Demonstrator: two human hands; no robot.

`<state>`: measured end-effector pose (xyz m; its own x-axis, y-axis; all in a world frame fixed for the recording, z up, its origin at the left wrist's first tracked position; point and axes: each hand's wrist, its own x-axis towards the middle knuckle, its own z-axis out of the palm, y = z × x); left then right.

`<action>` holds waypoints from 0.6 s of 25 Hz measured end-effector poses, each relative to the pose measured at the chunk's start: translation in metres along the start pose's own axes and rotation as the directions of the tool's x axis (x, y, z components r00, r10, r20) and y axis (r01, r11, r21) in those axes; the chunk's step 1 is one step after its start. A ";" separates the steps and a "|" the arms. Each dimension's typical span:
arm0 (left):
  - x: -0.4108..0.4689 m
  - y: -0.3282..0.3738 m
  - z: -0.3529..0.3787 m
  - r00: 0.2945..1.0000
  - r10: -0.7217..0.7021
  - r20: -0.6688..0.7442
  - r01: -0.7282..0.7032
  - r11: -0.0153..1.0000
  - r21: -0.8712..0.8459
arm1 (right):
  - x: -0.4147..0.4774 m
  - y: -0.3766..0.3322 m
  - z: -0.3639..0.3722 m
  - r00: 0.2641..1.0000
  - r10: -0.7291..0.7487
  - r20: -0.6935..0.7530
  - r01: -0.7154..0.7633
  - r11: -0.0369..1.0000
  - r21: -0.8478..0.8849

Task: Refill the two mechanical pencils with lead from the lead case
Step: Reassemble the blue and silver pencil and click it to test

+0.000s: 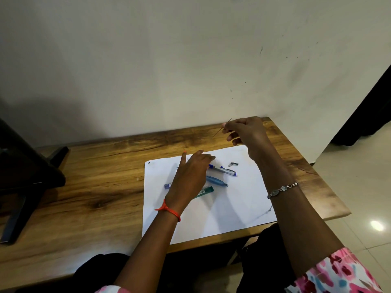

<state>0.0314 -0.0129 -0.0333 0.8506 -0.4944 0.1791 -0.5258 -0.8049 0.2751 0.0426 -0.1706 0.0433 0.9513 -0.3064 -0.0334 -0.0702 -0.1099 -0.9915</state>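
My right hand point(245, 132) is raised above the far side of the table and pinches a thin dark lead point(222, 127) between thumb and forefinger. My left hand point(190, 176) hovers over a white sheet point(232, 208), fingers relaxed and reaching toward a silver and blue mechanical pencil point(224, 170). A second, blue mechanical pencil point(218, 181) lies just in front of it. A green lead case point(206, 191) lies partly under my left hand. A small blue piece point(167, 186) shows at the hand's left edge. A small metal cap point(233, 164) lies apart on the sheet.
The wooden table point(95, 187) stands against a white wall. A dark stand or chair point(25, 176) occupies its left end. Tiled floor point(359, 197) lies past the table's right edge, and my dark-clothed knees sit under the front edge.
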 end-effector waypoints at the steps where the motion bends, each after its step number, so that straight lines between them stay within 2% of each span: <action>1: 0.001 -0.001 0.003 1.000 0.006 0.023 -0.007 0.999 0.034 | 0.000 0.000 0.000 1.000 0.000 -0.006 0.000 1.000 0.006; 11: 0.004 0.003 0.004 0.997 -0.004 -0.082 -0.002 0.997 -0.078 | -0.002 -0.001 0.002 0.999 -0.028 -0.018 0.028 1.000 0.009; 13: 0.002 0.005 -0.002 0.978 -0.059 -0.198 0.021 0.982 -0.189 | -0.003 -0.005 0.004 0.994 -0.087 -0.059 0.092 0.991 0.093; 15: 0.003 0.006 -0.013 0.928 -0.163 -0.336 0.056 0.950 -0.306 | -0.004 -0.010 0.005 0.979 -0.155 -0.129 0.182 0.956 0.232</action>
<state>0.0308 -0.0146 -0.0189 0.8719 -0.2177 0.4387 -0.4549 -0.6918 0.5608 0.0409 -0.1635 0.0529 0.9041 -0.4045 0.1376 0.1757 0.0584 -0.9827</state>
